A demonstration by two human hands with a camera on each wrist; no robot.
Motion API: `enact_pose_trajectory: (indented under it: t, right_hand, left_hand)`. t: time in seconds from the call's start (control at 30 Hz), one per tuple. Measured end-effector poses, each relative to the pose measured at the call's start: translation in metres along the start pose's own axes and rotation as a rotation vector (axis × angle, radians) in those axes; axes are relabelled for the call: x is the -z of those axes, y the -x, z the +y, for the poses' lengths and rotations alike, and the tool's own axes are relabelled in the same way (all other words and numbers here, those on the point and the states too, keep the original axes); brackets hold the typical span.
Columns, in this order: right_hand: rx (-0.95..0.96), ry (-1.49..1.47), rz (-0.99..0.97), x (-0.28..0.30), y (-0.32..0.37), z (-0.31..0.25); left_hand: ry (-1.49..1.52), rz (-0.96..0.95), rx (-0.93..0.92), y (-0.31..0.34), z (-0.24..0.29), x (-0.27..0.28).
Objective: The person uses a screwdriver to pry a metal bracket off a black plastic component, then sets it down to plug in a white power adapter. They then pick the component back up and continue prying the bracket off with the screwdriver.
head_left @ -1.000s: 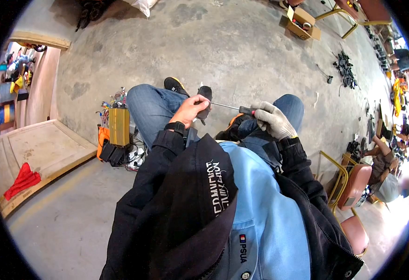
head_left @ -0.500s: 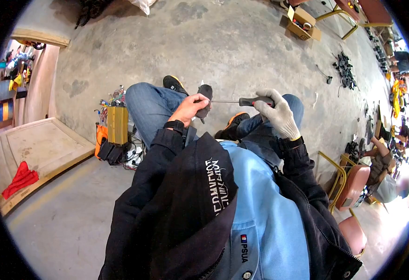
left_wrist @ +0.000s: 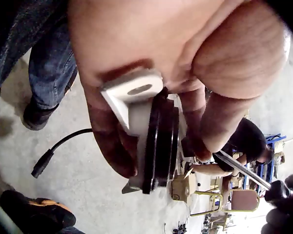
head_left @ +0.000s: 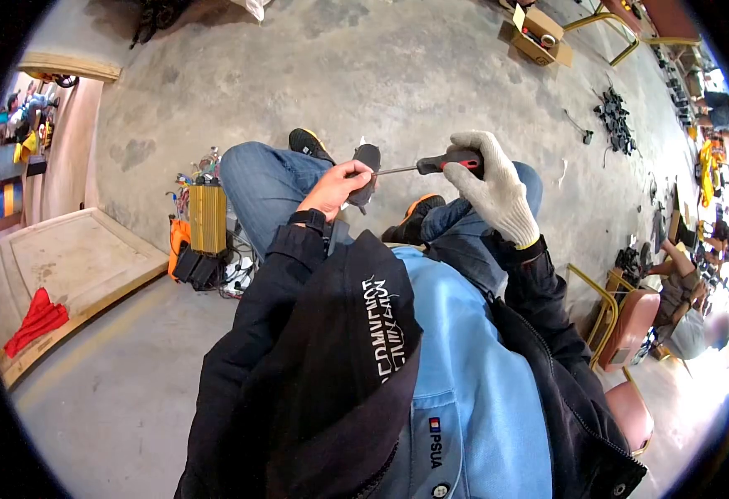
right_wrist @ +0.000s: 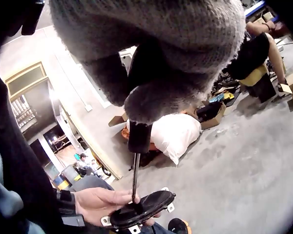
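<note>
My bare left hand (head_left: 328, 195) holds a black disc-shaped device (head_left: 368, 156) above the floor, between my knees. Pale slotted mounting tabs (left_wrist: 121, 108) stick out from its rim in the left wrist view. A short black cable with a plug (left_wrist: 43, 163) hangs near it there. My right hand (head_left: 494, 185), in a grey knit glove, grips the black and red handle of a screwdriver (head_left: 432, 165). The metal shaft (right_wrist: 136, 173) runs to the face of the disc, its tip beside my left thumb and fingertips. The glove partly hides the handle.
A gold metal box (head_left: 209, 219) with wires stands beside my left knee. Further left is a wooden panel (head_left: 90, 249) bearing a red cloth (head_left: 37, 323). An open carton (head_left: 539, 37), a pile of black parts (head_left: 615, 119) and chairs (head_left: 630, 328) lie to the right.
My right hand has moved forward, away from my body, swinging the screwdriver's handle with it. More of the handle shows beyond the fingers now. The left hand still holds the disc in nearly the same place.
</note>
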State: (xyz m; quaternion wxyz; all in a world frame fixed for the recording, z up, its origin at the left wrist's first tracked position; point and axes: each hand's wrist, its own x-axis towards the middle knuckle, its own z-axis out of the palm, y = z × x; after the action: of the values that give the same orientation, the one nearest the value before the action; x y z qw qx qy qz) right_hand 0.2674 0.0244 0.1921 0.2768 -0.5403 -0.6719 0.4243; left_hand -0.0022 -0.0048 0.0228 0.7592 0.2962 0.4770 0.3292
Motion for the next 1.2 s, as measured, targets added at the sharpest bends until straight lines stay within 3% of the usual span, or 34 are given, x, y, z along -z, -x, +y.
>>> enact_pose_trajectory:
  t: [0.43, 0.6, 0.73, 0.83, 1.2]
  right_hand:
    - [-0.055, 0.012, -0.002, 0.005, -0.004, -0.004]
    - [0.035, 0.068, -0.007, 0.007, -0.003, -0.003]
    - [-0.01, 0.075, -0.077, 0.007, -0.003, -0.009]
    - [0.053, 0.104, -0.105, 0.002, -0.003, -0.01]
    - [0.142, 0.163, -0.134, -0.007, -0.009, -0.016]
  left_hand:
    - [0.067, 0.001, 0.001, 0.0, 0.001, 0.0]
    - [0.075, 0.061, -0.001, 0.001, 0.007, -0.005]
    - [0.065, 0.101, 0.036, 0.003, 0.011, -0.007]
    - [-0.039, 0.155, -0.028, 0.003, 0.009, -0.008]
    - [-0.08, 0.126, -0.061, -0.001, 0.004, -0.004]
